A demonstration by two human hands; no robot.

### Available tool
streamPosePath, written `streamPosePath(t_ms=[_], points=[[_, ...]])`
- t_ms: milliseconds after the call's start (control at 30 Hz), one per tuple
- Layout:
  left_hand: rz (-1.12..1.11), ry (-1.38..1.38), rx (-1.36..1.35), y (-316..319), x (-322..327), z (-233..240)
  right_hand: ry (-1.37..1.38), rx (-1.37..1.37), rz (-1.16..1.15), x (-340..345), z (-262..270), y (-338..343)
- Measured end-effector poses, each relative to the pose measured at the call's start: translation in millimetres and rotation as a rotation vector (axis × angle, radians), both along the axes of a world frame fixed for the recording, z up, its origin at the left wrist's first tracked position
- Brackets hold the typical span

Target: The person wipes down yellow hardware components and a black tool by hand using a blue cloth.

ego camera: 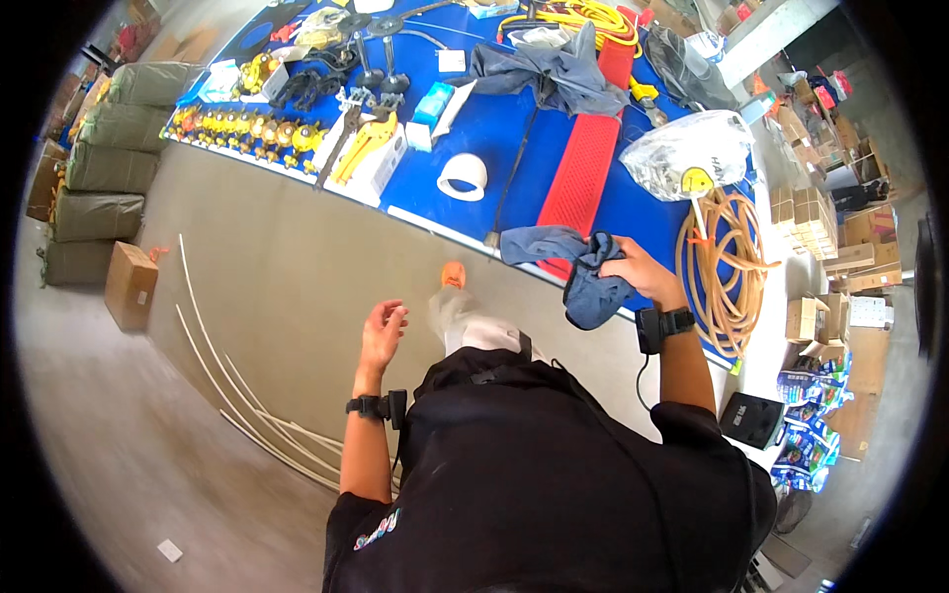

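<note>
My right hand (643,273) grips a blue-grey cloth (599,290) with dark edging, bunched up at the near edge of the blue-topped table (485,141). Part of the cloth stretches left over the table edge. Behind it a red perforated plastic strip (582,159) runs across the tabletop. My left hand (382,335) hangs over the floor, away from the table, fingers loosely curled and nothing visible in it. A thin dark rod with a brush-like end (492,239) lies left of the cloth. Further left sits a white plastic pipe fitting (463,176).
Brass gas regulators (259,132) line the table's left edge, near a yellow pipe cutter (365,148). A coiled tan hose (723,274) and plastic bag (689,156) occupy the right end. White tubes (256,404) lie on the floor at left; wrapped bales (111,178) stand beyond.
</note>
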State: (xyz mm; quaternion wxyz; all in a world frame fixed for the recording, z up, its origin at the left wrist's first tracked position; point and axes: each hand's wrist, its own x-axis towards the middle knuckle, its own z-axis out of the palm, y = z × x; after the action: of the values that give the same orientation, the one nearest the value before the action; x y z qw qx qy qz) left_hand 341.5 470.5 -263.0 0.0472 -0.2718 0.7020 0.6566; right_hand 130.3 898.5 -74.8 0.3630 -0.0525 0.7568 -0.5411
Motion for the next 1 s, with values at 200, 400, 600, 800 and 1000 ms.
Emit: streamPosePath(t_ms=[200,400,600,800,1000], points=[[-0.511,-0.023,-0.117,19,-151,14,-0.066,-0.198,-0.077,-75,-59,-32],[-1.100,0.096,-0.373,72,-281,-53,-0.208,-0.196,-0.181,-99,-100,-15],[-0.724,-0.506,0.237,123,-351,-56,-0.048,-0.022,-0.420,-77,-103,-21],[-0.574,-0.539,0.553,135,-369,-38,0.072,0.171,-0.527,-81,-125,-28],[-0.603,-0.330,0.744,94,-404,119,0.405,0.432,-0.468,-170,-156,-76]])
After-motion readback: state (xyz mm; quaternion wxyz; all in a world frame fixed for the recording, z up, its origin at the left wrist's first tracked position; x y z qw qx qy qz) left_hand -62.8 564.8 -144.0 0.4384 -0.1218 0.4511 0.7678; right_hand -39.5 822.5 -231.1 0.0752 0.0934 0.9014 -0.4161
